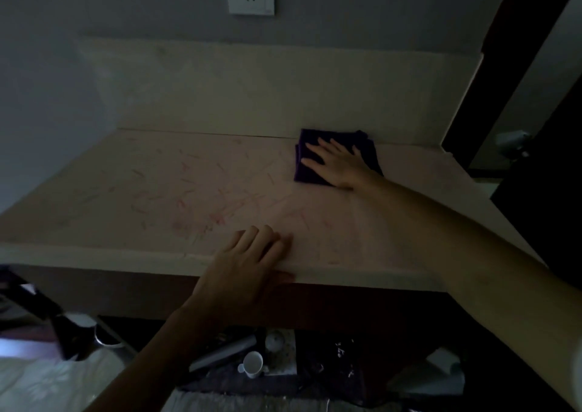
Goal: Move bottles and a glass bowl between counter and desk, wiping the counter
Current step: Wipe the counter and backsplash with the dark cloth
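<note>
Counter (132,191), right hand (338,164) flat on cloth (307,172)

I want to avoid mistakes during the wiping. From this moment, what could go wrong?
1. The right hand presses the purple cloth flat at the back of the counter; the red marks lie nearer the front and may be missed.
2. The left hand rests on the front edge, so the cloth could bump into it.
3. The dim light may hide marks that remain.

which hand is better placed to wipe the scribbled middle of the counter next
Right. The right hand already lies flat on the purple cloth at the counter's back. The left hand holds no cloth and rests on the front edge.
</note>
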`<move>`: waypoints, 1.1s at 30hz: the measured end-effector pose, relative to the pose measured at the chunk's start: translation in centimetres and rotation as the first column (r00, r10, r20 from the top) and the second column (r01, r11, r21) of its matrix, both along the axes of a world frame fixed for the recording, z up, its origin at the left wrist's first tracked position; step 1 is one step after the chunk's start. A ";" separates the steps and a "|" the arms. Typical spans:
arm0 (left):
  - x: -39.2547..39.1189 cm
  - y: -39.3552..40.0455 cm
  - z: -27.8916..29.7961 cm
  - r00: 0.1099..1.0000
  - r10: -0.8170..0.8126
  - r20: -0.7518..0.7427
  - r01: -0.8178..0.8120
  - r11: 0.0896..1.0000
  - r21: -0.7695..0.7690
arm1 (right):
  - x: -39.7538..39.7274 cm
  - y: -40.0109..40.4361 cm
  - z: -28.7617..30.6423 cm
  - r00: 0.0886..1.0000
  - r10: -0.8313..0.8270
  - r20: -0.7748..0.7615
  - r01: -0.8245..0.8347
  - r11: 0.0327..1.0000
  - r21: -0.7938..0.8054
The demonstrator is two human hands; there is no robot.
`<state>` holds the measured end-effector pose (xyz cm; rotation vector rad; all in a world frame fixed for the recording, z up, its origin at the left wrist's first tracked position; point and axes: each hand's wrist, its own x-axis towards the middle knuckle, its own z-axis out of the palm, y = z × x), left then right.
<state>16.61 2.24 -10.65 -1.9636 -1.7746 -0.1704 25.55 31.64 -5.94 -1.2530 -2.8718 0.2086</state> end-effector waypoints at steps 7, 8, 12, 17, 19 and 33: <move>0.1 -0.1 0.1 1.000 0.006 -0.003 -0.006 1.000 -0.003 | -0.2 -0.7 0.3 1.000 -0.008 0.000 0.008 1.000 0.005; 0.1 -0.1 0.3 1.000 0.009 -0.003 -0.009 1.000 0.000 | 0.3 -1.8 0.3 1.000 -0.005 0.003 0.005 1.000 -0.001; 0.6 -0.4 1.2 0.997 0.000 0.082 0.003 0.999 -0.038 | 3.2 -7.7 0.3 0.999 0.043 -0.003 -0.043 0.999 0.001; -1.8 -3.1 2.5 0.954 -0.036 0.297 0.052 0.998 -0.045 | 7.5 -16.3 -0.2 0.996 0.092 -0.022 -0.091 0.995 0.039; -4.4 -4.8 2.9 0.956 -0.030 0.293 0.043 0.998 -0.039 | 8.1 -19.5 -0.5 0.996 0.086 -0.030 -0.085 0.995 0.045; -11.8 -5.5 1.2 0.991 -0.092 0.093 0.091 0.996 0.013 | -0.5 -13.6 -0.1 1.000 0.024 -0.007 -0.024 0.999 -0.025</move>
